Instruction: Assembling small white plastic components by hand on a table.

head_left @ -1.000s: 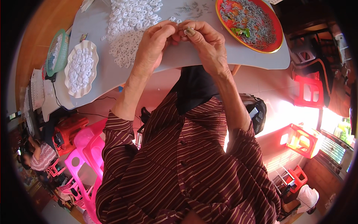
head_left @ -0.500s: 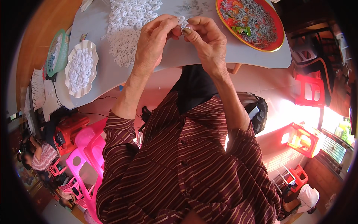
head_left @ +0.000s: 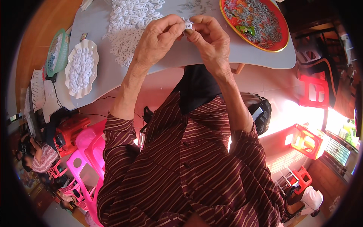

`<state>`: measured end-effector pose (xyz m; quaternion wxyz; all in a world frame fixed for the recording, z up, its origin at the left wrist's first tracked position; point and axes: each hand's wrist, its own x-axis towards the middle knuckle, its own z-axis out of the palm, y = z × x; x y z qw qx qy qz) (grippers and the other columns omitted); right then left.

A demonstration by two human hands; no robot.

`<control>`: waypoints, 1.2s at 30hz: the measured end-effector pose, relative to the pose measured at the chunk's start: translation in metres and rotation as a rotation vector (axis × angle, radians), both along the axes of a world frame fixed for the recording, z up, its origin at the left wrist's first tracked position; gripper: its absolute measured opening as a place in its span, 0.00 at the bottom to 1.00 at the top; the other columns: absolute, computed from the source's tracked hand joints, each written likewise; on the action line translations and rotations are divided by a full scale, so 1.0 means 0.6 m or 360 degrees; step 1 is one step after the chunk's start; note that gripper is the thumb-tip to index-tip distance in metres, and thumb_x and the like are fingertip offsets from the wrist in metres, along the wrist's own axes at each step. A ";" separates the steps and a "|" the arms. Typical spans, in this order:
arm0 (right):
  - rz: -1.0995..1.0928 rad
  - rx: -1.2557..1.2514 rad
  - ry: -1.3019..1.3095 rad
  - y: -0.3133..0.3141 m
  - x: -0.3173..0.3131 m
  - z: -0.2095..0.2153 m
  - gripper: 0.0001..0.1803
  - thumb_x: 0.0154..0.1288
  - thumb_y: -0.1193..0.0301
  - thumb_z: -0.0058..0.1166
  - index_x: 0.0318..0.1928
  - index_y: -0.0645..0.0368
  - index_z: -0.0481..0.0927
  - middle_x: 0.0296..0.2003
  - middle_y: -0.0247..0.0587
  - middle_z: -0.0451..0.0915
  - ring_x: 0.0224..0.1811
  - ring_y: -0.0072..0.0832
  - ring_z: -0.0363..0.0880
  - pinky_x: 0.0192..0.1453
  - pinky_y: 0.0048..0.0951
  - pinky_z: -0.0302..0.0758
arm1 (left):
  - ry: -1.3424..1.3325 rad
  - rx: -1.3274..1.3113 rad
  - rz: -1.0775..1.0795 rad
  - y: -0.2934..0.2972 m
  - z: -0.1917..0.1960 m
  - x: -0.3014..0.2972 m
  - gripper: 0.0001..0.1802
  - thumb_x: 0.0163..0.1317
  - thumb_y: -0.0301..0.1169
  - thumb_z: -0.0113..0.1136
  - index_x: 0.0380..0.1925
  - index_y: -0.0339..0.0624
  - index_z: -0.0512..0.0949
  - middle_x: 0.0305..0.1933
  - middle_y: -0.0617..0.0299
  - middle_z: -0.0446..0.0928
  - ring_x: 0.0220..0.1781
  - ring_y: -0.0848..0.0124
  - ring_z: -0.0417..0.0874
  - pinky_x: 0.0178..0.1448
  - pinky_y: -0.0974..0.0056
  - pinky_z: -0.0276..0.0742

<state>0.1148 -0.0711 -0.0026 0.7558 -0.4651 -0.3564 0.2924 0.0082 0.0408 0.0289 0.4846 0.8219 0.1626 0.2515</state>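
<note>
Above the near edge of the grey table (head_left: pixel 261 60), my two hands meet fingertip to fingertip. A small white plastic piece with a round hole (head_left: pixel 188 25) is pinched between them. My left hand (head_left: pixel 160 39) is closed, thumb and forefinger on the piece's left side. My right hand (head_left: pixel 212 41) grips it from the right, thumb in front and forefinger curled above. Fingers cover much of the piece. Beyond my left hand lie a heap of white oval plastic parts (head_left: pixel 130 15) and, nearer, a spread of smaller white parts with holes (head_left: pixel 123 47).
A red, gold-rimmed tray (head_left: pixel 285 38) of small grey pins stands at the right. More grey pins (head_left: pixel 196 5) lie loose at the far side. Left are a white wavy-edged dish (head_left: pixel 96 62) of white parts and a green basket (head_left: pixel 62 56). Pink chairs (head_left: pixel 81 162) stand at lower left.
My left hand has turned slightly and its fingers have closed in against the white piece. Another white bit at its fingertips no longer shows separately. My right hand has hardly moved.
</note>
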 end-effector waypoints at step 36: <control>-0.0163 -0.0154 -0.0743 -0.006 -0.012 -0.001 0.10 0.57 0.79 0.59 0.38 0.65 0.72 0.24 0.39 0.79 0.26 0.21 0.78 0.31 0.22 0.73 | -0.0138 0.0058 0.0115 -0.019 -0.039 -0.007 0.12 0.63 0.34 0.45 0.34 0.34 0.70 0.18 0.55 0.65 0.21 0.70 0.68 0.29 0.64 0.67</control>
